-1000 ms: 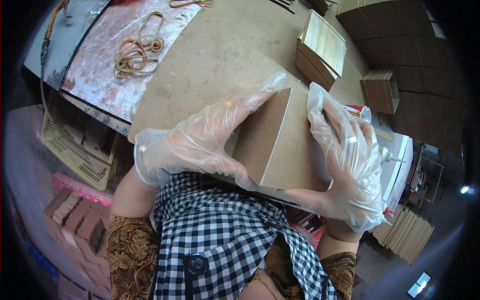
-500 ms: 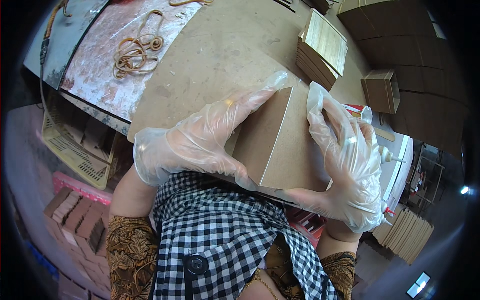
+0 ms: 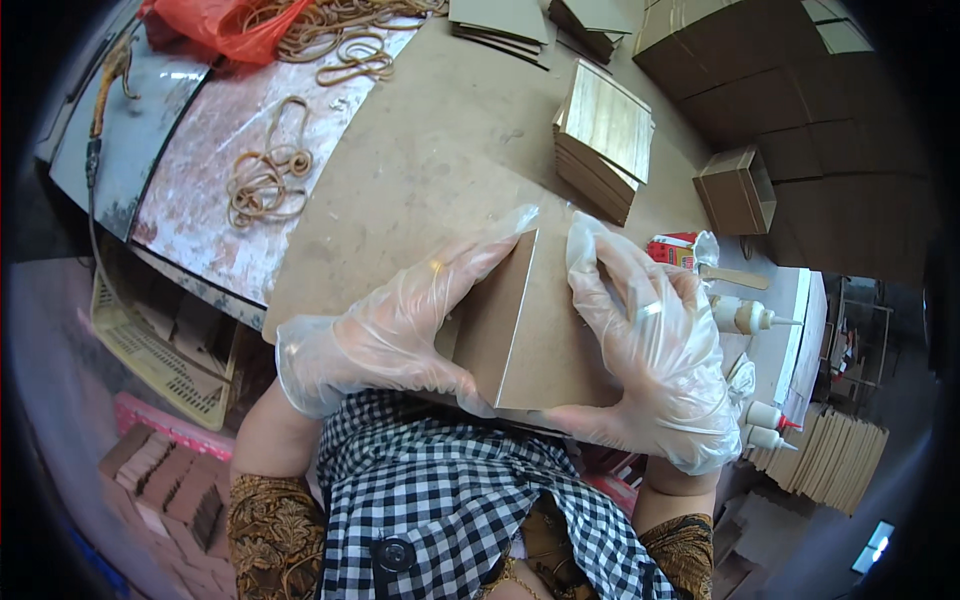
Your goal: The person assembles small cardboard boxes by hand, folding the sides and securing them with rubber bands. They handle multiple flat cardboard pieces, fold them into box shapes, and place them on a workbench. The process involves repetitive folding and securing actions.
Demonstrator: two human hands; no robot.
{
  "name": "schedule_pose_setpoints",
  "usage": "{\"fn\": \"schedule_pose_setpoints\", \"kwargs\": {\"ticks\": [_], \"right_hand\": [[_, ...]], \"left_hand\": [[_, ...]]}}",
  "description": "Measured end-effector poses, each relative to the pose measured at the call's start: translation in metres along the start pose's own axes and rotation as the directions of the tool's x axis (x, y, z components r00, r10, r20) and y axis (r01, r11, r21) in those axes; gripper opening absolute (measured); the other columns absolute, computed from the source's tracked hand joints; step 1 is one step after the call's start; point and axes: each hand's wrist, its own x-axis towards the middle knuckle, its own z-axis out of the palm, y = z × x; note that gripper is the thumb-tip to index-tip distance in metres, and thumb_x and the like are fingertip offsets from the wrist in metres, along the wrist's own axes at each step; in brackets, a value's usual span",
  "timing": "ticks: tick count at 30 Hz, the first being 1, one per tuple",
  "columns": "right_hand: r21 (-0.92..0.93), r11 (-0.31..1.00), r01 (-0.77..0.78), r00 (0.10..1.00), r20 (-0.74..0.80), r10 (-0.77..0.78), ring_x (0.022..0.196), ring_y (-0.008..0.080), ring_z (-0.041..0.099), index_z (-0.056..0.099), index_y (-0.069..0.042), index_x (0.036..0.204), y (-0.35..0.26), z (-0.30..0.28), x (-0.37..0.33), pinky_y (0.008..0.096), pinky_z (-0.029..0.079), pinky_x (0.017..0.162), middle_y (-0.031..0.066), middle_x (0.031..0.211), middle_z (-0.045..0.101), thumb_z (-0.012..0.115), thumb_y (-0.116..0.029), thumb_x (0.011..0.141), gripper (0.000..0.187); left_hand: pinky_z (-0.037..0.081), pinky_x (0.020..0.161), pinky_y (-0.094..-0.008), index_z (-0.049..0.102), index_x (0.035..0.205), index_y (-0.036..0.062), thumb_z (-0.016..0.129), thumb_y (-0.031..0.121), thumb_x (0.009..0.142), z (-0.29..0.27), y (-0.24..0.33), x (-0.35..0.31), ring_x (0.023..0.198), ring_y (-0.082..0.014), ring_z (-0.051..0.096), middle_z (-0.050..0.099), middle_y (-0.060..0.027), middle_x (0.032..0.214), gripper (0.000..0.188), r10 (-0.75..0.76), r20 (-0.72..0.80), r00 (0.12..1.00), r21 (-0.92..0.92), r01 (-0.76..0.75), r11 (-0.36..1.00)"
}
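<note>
Between my two gloved hands stands a brown fibreboard box (image 3: 555, 350) on the board-topped table near its front edge. A pale straight edge runs along its top corner, and part of its left side is in shadow. My left hand (image 3: 385, 335) is curved round the left side, thumb near the front and fingers toward the far end. Against the right side presses my right hand (image 3: 655, 355), its thumb along the near edge and its fingers bent over the panel. Both wear clear plastic gloves. The box's underside is hidden.
Beyond the box lies a stack of wooden panels (image 3: 605, 125). An open box (image 3: 737, 190), a red-and-white container (image 3: 680, 250) and white glue bottles (image 3: 745, 315) stand at the right. Rubber bands (image 3: 268, 185) and a red plastic bag (image 3: 220, 25) lie at the left.
The view has shifted, so more of the table's far side shows, with the red bag and more panels. Both hands keep the same grip on the box.
</note>
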Motion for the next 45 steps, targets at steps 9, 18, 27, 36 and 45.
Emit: {"fn": "schedule_pose_setpoints", "kwargs": {"ticks": [9, 18, 27, 36, 45], "right_hand": [[-0.006, 1.000, 0.019, 1.000, -0.022, -0.020, 0.137, 0.0374, 0.041, 0.042, -0.003, 0.146, 0.005, 0.003, -0.008, 0.0526, 0.032, 0.110, 0.0186, 0.151, 0.039, 0.075, -0.069, 0.053, 0.119], [0.735, 0.571, 0.366, 0.679, -0.631, 0.376, 0.137, 0.0337, 0.046, 0.049, 0.000, 0.140, 0.069, 0.041, -0.070, 0.0443, 0.032, 0.115, 0.0166, 0.146, 0.052, 0.080, -0.052, 0.070, 0.093], [0.661, 0.706, 0.253, 0.871, -0.473, 0.132, 0.145, 0.0392, 0.029, 0.022, 0.002, 0.153, 0.076, 0.099, -0.074, 0.0458, 0.027, 0.119, 0.0233, 0.158, 0.027, 0.079, -0.063, 0.057, 0.130], [0.708, 0.655, 0.263, 0.916, -0.397, 0.061, 0.147, 0.0403, 0.024, 0.010, 0.003, 0.155, 0.073, 0.113, -0.063, 0.0444, 0.029, 0.118, 0.0259, 0.160, 0.017, 0.083, -0.057, 0.060, 0.134], [0.760, 0.536, 0.368, 0.890, -0.455, 0.034, 0.149, 0.0383, 0.020, 0.010, 0.003, 0.155, 0.076, 0.132, -0.053, 0.0407, 0.031, 0.117, 0.0257, 0.161, 0.013, 0.083, -0.054, 0.065, 0.129]], "left_hand": [[0.024, 0.119, -0.0401, 0.018, 0.155, -0.0014, 0.093, 0.044, 0.051, -0.002, 0.005, -0.001, 0.147, -0.0317, 0.029, 0.029, -0.0189, 0.158, 0.137, -0.111, 0.068, 0.991, 0.046, 0.108, 0.993], [0.017, 0.120, -0.0441, 0.020, 0.156, 0.0023, 0.088, 0.057, 0.029, -0.010, 0.015, -0.006, 0.150, -0.0304, 0.021, 0.017, -0.0187, 0.164, 0.155, -0.201, -0.150, 0.968, -0.336, 0.142, 0.931], [0.010, 0.121, -0.0484, 0.027, 0.154, 0.0017, 0.082, 0.067, 0.033, -0.015, 0.065, 0.030, 0.152, -0.0346, 0.014, 0.018, -0.0208, 0.163, 0.148, -0.077, -0.054, 0.996, 0.065, 0.081, 0.995], [0.013, 0.121, -0.0517, 0.029, 0.152, -0.0006, 0.087, 0.061, 0.048, -0.013, 0.108, 0.085, 0.150, -0.0443, 0.014, 0.025, -0.0252, 0.158, 0.135, -0.237, 0.407, 0.882, 0.582, -0.051, 0.812], [0.021, 0.118, -0.0528, 0.031, 0.152, 0.0003, 0.090, 0.054, 0.053, -0.009, 0.106, 0.083, 0.144, -0.0475, 0.023, 0.028, -0.0244, 0.156, 0.127, -0.238, 0.372, 0.897, 0.599, -0.036, 0.800]]}}
